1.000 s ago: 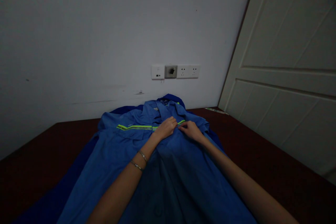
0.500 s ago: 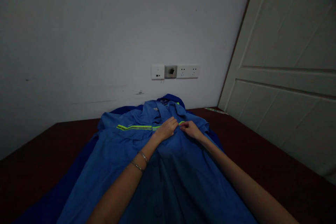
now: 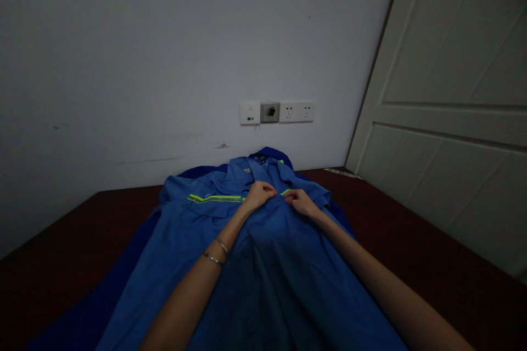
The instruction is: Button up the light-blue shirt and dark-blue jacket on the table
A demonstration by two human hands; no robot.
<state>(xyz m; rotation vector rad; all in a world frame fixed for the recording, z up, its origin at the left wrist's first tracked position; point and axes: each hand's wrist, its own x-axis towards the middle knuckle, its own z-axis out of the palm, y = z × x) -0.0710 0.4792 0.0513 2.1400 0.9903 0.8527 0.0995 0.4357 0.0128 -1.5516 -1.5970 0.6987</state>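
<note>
A blue work shirt with yellow-green reflective strips lies spread on its back, collar toward the wall. My left hand is at the chest by the front opening, fingers pinched on the shirt's cloth. Just to its right, my right hand pinches the cloth near the right-hand strip. A small gap separates the two sets of fingertips. What exactly lies between them, cloth edge or button, is too small to make out. Two bracelets circle my left wrist.
Beneath the shirt lies a darker blue garment, showing at the sides and collar. Both rest on a dark red tabletop against a white wall with sockets. A pale panelled door stands at the right. A thin strip lies at the back.
My left hand has shifted slightly left, its fingers now stretched toward the right hand. My right hand stays almost in place. The view has moved slightly.
</note>
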